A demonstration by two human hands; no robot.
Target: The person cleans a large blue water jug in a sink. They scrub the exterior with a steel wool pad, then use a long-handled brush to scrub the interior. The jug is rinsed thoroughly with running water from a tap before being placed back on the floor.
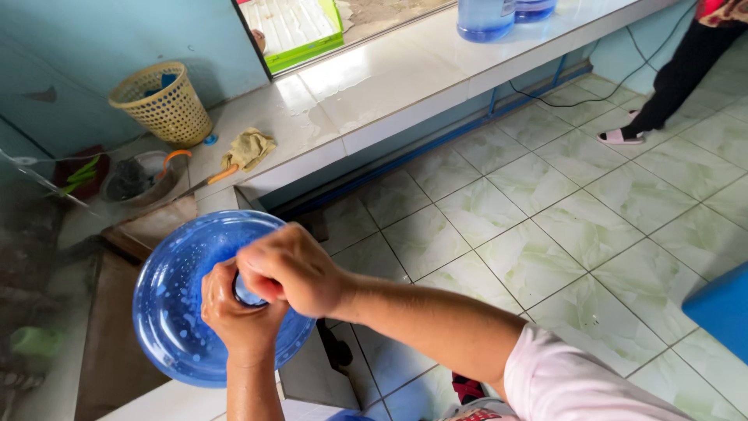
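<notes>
Blue water jug (175, 312), neck gripped by left hand (238, 316) and right hand (292, 269), cap seemingly hidden.

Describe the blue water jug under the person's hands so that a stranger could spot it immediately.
Start at the long white tiled counter and drop to its lower left end. There stands the big round translucent blue jug, seen from above, with the left hand and right hand on its neck. The paler bottles stand up on the counter.

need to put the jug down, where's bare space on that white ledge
Bare ledge lies between the yellow cloth and the bottles at the far end. It is crowded by the basket and bowl. Both hands, left and right, hold the jug.
</notes>
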